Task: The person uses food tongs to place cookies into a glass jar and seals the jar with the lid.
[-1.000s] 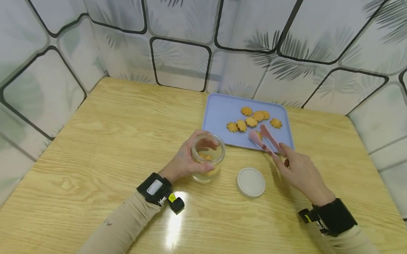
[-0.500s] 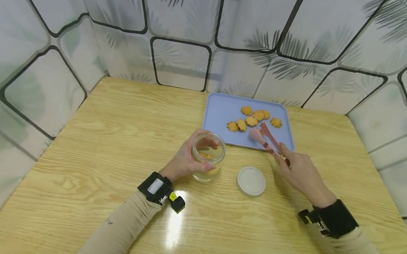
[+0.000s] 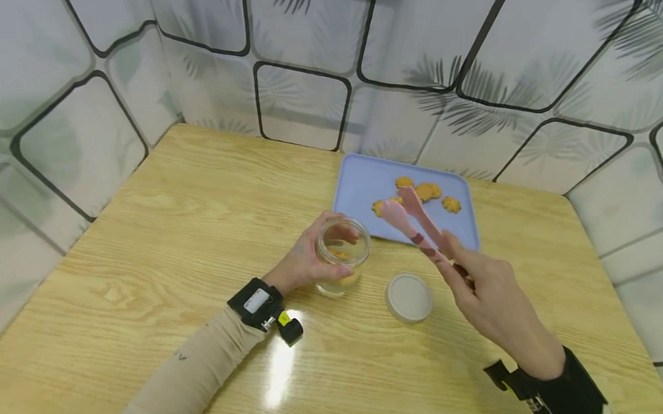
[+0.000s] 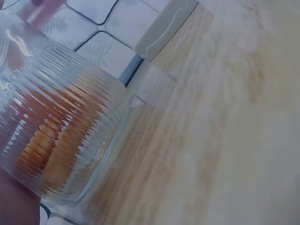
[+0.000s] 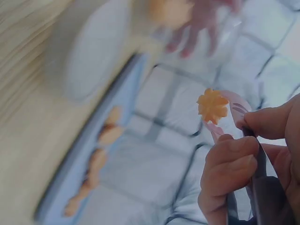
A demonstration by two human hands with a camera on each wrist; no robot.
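My left hand grips a ribbed glass jar without its lid, standing on the table in the head view. Through its wall in the left wrist view I see cookies. My right hand holds pink tongs raised between tray and jar. Pinched in their tips is a flower-shaped cookie, plain in the right wrist view. Several more cookies lie on the blue tray, partly covered by the tongs in the head view.
A round pale lid lies on the wooden table, right of the jar and in front of the tray. Patterned wall covering rises directly behind the tray and along the table's sides.
The tongs have closed on a cookie at the tray's near edge and lifted it up and to the left. My left hand and the jar have hardly moved.
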